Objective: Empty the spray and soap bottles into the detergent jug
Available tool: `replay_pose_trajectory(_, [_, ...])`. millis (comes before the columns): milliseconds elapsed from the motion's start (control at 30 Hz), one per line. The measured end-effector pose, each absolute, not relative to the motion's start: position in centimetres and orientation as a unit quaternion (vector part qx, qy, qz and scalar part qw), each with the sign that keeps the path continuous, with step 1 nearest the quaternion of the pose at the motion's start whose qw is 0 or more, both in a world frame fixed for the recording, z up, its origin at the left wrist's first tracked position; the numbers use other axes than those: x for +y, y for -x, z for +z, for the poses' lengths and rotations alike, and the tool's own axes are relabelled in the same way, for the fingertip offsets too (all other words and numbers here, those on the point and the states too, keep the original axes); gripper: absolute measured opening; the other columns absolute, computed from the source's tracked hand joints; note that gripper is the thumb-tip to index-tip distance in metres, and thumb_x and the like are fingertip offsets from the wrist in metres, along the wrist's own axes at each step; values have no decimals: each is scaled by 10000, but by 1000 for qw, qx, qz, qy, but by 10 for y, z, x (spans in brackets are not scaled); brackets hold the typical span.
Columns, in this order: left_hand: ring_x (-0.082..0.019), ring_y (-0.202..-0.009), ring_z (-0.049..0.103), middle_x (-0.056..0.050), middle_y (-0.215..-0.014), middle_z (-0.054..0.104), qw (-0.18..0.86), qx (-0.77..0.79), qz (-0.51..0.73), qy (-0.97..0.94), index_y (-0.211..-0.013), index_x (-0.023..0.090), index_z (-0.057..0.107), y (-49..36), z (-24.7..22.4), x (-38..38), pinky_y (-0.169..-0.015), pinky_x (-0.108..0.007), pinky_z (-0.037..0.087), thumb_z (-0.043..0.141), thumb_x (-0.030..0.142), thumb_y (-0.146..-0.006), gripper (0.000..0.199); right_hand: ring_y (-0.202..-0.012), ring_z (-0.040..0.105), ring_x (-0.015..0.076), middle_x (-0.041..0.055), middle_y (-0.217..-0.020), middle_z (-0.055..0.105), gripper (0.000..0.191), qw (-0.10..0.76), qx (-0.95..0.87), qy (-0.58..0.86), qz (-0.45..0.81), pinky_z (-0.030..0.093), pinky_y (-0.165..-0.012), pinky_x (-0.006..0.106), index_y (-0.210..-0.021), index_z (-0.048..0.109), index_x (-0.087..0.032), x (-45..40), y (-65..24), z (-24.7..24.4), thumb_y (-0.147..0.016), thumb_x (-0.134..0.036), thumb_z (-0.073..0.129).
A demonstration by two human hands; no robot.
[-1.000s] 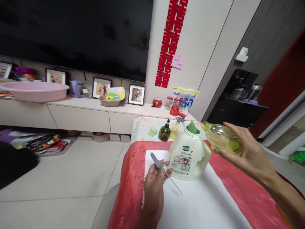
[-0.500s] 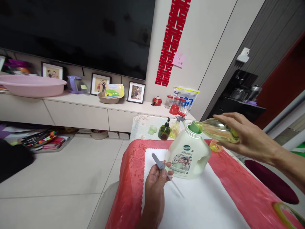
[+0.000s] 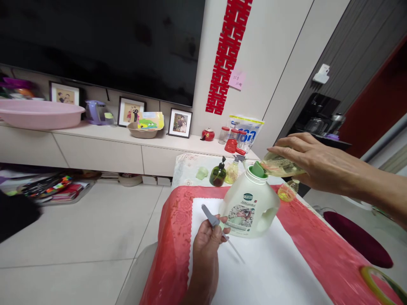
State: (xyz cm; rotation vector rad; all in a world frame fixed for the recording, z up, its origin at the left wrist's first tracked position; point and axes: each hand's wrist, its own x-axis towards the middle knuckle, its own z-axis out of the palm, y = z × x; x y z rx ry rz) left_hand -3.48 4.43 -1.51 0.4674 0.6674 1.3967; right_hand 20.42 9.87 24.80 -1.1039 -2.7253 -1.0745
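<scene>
My left hand point(image 3: 208, 237) grips a grey spray head point(image 3: 210, 215) with a thin clear tube slanting down from it. Just beyond stands a pale green detergent jug point(image 3: 249, 203), upright and uncapped, with a green spout point(image 3: 258, 169) in its mouth. My right hand point(image 3: 307, 156) is wrapped round a clear bottle point(image 3: 281, 166) tipped nearly flat, its neck against the spout. Yellowish liquid shows in the bottle; whether any is flowing I cannot make out. Fingers of my left hand are close to the jug's lower left side.
A dark green pump bottle point(image 3: 218, 173), a spray bottle point(image 3: 232, 171) and a light green cup-like piece point(image 3: 202, 173) stand behind the jug. Right of it is a yellow-liquid bottle point(image 3: 288, 191). A tape roll point(image 3: 383, 288) lies near right; a maroon stool point(image 3: 358, 239) stands beyond the table.
My right hand has turned further over the bottle and moved slightly left, so its back now faces up. My left hand holds the spray head as before. The view has shifted slightly.
</scene>
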Motion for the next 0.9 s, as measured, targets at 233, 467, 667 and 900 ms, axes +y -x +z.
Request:
replay_pose_trajectory(233, [-209,-888,679,-127,-1145,731,692,294,628,-201,-1071,168,706,34,-15,42,-794,-323,492,870,443,-729,469,-1334,366,278,53,-1392,460,530,-12,-875,323,-360,404,-1055,499,-1417,554,-220,102,-195,256,-941,-199,321])
replay_pose_trajectory(467, [-207,-863,677,-120,-1106,741,695,295,628,-188,-1026,167,728,34,-12,43,-768,-320,491,900,443,-681,474,-1376,326,263,32,-1433,441,545,-45,-855,330,-398,384,-1092,504,-1438,545,-243,98,-189,259,-958,-165,299])
replay_pose_trajectory(667, [-198,-859,673,-112,-1113,738,701,292,626,-176,-1028,172,725,34,-15,43,-755,-307,492,899,429,-687,460,-1351,346,299,64,-1442,419,525,-23,-848,326,-418,376,-1046,508,-1472,509,-244,93,-195,250,-979,-195,333])
replay_pose_trajectory(900, [-178,-865,679,-126,-1204,709,711,285,628,-138,-1072,163,698,36,-18,48,-784,-298,524,914,411,-676,515,-1171,477,274,126,-1380,460,634,99,-808,469,-343,463,-882,409,-1557,402,-226,58,-226,215,-1026,-571,434])
